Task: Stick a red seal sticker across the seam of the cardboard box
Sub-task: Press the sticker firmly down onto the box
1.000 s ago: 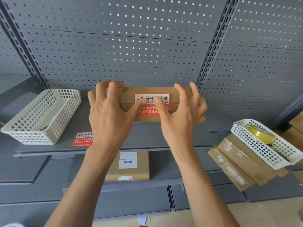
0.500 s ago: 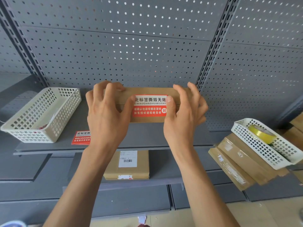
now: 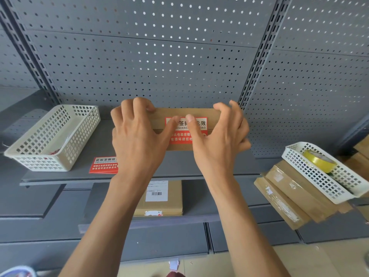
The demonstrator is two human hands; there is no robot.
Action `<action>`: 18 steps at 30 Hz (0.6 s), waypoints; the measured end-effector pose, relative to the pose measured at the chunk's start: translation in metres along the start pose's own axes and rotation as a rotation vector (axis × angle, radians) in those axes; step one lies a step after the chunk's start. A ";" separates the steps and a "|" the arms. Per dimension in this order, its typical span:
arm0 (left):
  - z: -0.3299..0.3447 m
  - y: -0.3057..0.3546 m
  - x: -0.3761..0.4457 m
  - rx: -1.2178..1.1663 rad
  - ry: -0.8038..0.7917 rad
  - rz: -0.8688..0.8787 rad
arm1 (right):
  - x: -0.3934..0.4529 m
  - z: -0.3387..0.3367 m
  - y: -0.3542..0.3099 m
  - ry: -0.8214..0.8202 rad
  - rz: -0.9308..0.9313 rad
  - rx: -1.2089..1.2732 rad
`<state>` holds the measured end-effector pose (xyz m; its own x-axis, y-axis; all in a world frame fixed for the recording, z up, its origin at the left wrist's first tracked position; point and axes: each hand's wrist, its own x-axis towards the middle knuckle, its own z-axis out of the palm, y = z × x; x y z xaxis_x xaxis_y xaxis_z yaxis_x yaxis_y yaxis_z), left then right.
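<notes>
A flat brown cardboard box [image 3: 211,112] stands on its edge on the grey shelf [image 3: 179,164], its narrow side facing me. A red and white seal sticker [image 3: 180,138] with Chinese text lies across the seam on that side. My left hand [image 3: 137,138] grips the box's left end, its thumb pressed on the sticker's upper left. My right hand [image 3: 217,140] grips the right end, with its thumb on the sticker's upper middle. The two thumbs nearly touch. Both hands cover parts of the sticker and the box ends.
A white mesh basket [image 3: 50,140] stands at the shelf's left, with a stack of spare red stickers [image 3: 103,165] beside it. A labelled box [image 3: 159,198] lies on the lower shelf. At right, a basket [image 3: 319,176] with yellow tape [image 3: 319,160] rests on stacked boxes [image 3: 289,200].
Half a second ago the thumbs sat at the sticker's outer edges; they have slid inward and upward and now meet over its top middle. The box stays put.
</notes>
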<state>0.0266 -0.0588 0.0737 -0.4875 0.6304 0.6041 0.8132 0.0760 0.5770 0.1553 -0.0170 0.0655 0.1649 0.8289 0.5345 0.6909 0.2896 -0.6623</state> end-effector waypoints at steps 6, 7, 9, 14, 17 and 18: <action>-0.001 -0.004 -0.003 -0.021 0.002 0.003 | 0.000 0.001 0.004 0.025 0.010 0.039; -0.001 -0.005 -0.004 -0.028 -0.003 0.000 | -0.001 0.001 0.004 0.027 0.008 0.040; -0.002 -0.006 -0.005 -0.025 -0.004 0.009 | -0.001 0.001 0.005 0.034 0.005 0.041; -0.004 -0.007 -0.007 -0.020 -0.009 0.010 | -0.001 0.000 0.011 0.059 -0.010 0.057; -0.004 -0.007 -0.009 -0.033 -0.003 -0.005 | -0.002 0.000 0.014 0.069 -0.010 0.073; -0.003 -0.007 -0.009 -0.036 0.003 -0.003 | -0.002 0.000 0.015 0.070 -0.008 0.081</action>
<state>0.0244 -0.0677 0.0660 -0.4908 0.6281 0.6038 0.7999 0.0502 0.5980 0.1652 -0.0142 0.0550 0.2104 0.7919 0.5733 0.6336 0.3361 -0.6969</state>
